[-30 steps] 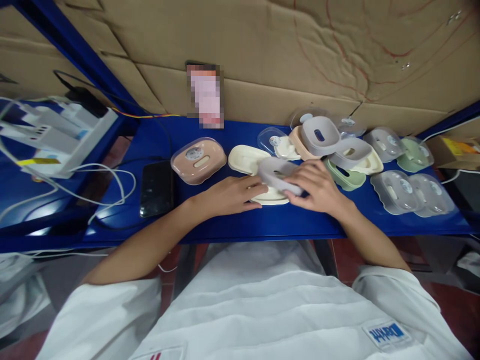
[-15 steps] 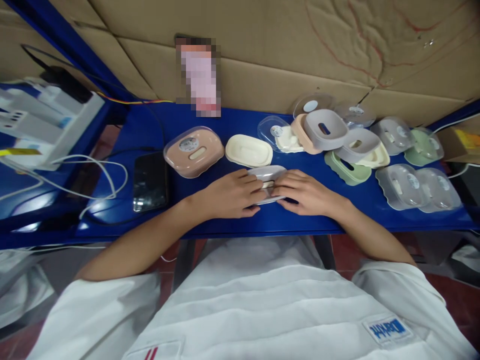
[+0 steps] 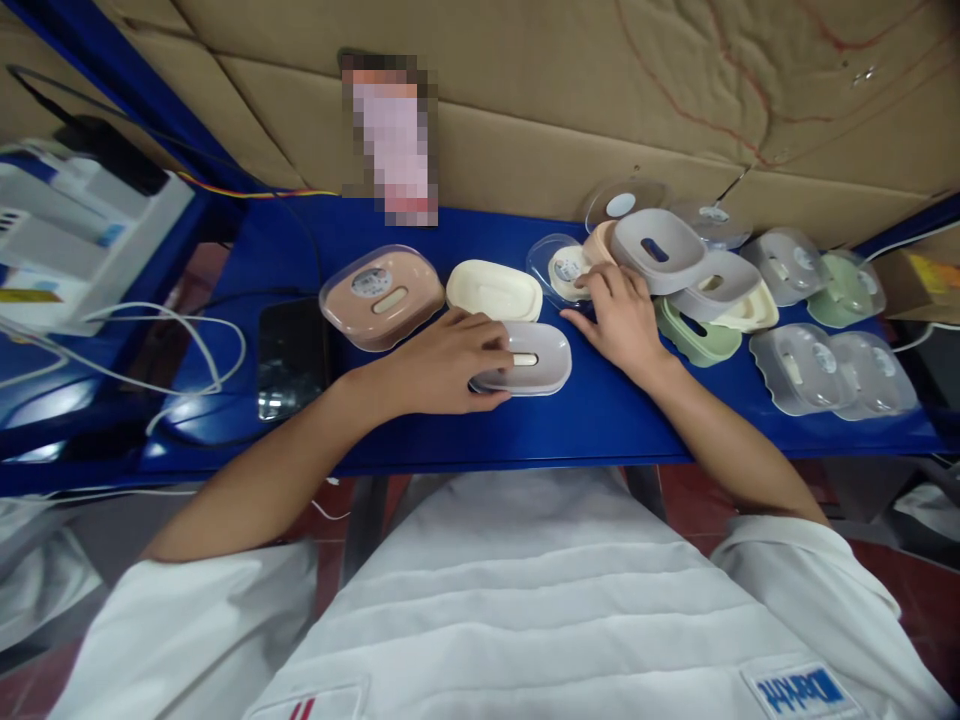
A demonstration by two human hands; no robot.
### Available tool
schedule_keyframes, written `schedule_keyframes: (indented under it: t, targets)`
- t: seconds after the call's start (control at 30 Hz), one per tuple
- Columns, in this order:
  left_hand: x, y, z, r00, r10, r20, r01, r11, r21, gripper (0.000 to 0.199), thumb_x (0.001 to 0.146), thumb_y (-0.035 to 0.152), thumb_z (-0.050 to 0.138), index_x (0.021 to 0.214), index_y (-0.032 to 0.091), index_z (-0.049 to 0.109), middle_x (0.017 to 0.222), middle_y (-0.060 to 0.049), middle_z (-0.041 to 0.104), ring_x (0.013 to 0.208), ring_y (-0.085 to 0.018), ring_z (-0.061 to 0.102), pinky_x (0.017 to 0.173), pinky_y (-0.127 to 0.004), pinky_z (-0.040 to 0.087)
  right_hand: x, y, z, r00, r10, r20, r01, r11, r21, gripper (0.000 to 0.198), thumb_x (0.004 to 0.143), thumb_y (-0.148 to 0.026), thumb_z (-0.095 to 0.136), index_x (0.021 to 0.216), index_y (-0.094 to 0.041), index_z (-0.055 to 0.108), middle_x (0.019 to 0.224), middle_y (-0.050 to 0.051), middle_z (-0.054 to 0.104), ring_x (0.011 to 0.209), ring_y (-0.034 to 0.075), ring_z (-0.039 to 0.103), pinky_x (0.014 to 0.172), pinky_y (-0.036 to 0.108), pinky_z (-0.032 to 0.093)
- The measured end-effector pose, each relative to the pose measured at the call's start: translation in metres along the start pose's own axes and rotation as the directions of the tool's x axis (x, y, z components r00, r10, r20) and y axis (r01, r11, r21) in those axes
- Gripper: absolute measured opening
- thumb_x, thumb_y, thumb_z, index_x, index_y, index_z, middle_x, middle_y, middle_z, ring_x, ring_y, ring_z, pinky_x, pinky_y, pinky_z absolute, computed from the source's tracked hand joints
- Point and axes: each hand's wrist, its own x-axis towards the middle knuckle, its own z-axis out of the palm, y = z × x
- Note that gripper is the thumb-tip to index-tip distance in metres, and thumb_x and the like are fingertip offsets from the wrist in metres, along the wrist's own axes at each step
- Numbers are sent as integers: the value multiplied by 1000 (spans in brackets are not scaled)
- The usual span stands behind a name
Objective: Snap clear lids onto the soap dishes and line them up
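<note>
Head view: the left hand [image 3: 459,362] grips the left end of a pale-grey rounded plastic dish [image 3: 546,360] lying on the glossy blue worktop [image 3: 495,440]; the right hand [image 3: 619,312], fingers loosely curled, is at a clear rounded plastic lid [image 3: 561,268], whether gripping it I cannot tell.

A sheet of creased brown cardboard [image 3: 525,70] is walling off the back of a blue workbench [image 3: 465,440], with thin red lines [image 3: 836,46] curving across its upper right. A blue beam [image 3: 97,70] is slanting down at upper left, and a second blue bar [image 3: 907,228] is edging the cardboard at far right. Pale glare [image 3: 56,388] is gleaming at left, while dark red floor tiles [image 3: 688,500] are showing below the workbench's front edge.
</note>
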Motion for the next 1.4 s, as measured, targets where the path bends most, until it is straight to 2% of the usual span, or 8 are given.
schedule_keyframes:
  t: [0.07,0.23,0.47,0.63,0.77,0.97,1.17,1.4]
  targets:
    - [-1,-3,-2,999,-44,-17,43,997,-66,23,96,40,76,110,22,72,130,-10,66,115,-29,66,101,-44,53,-4,-1,-5,999,8,-33,-6,999,39,45,106,-49,57,139,-20,61,139,19,66,136,41,59,119,63,42]
    - [-2,-4,-2,984,-152,-97,140,983,-122,61,91,34,83,143,20,54,152,-18,52,137,-34,59,113,-49,53,-20,-9,-27,992,17,-124,20,957,291,46,106,-52,58,142,-23,58,133,16,68,124,34,67,110,54,53]
    - [0,-10,10,952,-206,-225,173,972,-156,102,89,39,89,168,23,26,173,-24,27,157,-43,40,124,-62,44,-35,-29,-32,948,-317,23,260,816,517,41,108,-43,59,146,-28,59,148,15,59,143,33,57,121,56,47]
    - [-1,-15,13,964,-179,-196,149,976,-158,82,89,42,88,155,21,46,157,-21,48,146,-39,51,122,-59,46,-35,-36,-15,964,-260,-52,249,819,517,47,102,-52,69,139,-26,58,139,17,60,138,35,59,116,57,52]
    - [-1,-14,11,965,-177,-193,157,981,-113,65,87,45,88,138,20,57,142,-18,54,133,-38,58,114,-56,52,-33,-33,-11,930,-360,-72,348,800,489,45,108,-45,61,149,-27,57,143,16,60,148,35,53,123,58,48]
    - [-2,-15,6,964,-209,-164,193,975,-110,64,88,50,86,135,19,55,139,-17,52,125,-36,62,108,-53,55,-30,-32,-6,897,-442,-21,417,827,378,49,113,-38,50,161,-29,53,163,14,54,161,33,41,132,62,37]
    - [-4,-15,4,967,-219,-133,207,973,-98,63,86,49,88,130,19,54,139,-17,53,126,-39,63,109,-55,54,-31,-36,-2,880,-474,16,457,856,241,54,111,-32,56,164,-27,49,166,13,54,163,33,37,134,62,33]
    - [-3,-16,8,975,-168,-148,160,985,-61,65,85,45,90,130,17,51,147,-22,54,137,-41,59,112,-56,53,-36,-38,-2,886,-464,3,448,856,260,61,109,-36,60,168,-30,45,169,11,50,163,33,37,134,62,32]
